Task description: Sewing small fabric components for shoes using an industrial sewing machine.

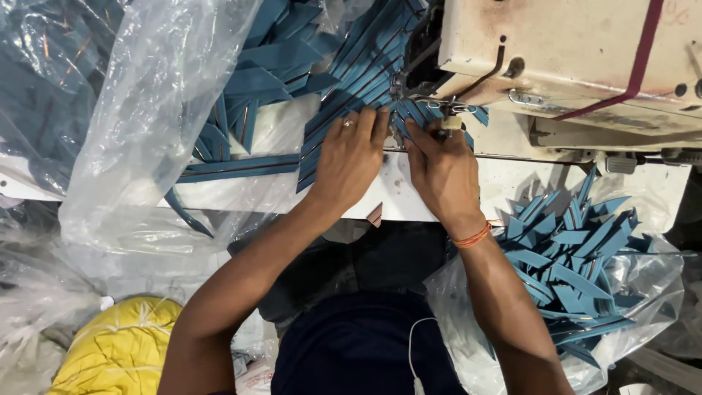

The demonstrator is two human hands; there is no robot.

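Feeding blue strips flat under the sewing machine, left hand pressing open, right hand pinching one strip, edges kept aligned.

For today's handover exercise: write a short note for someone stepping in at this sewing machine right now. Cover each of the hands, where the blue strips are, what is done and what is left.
Left hand: flat on the fanned stack of blue strips on the table.
Right hand: fingertips pressing a strip at the needle area of the sewing machine.
Done, by the look of it: pointed blue pieces piled in the clear bag at the right.
Left: the fanned stack, plus more strips in the plastic bag at the left.
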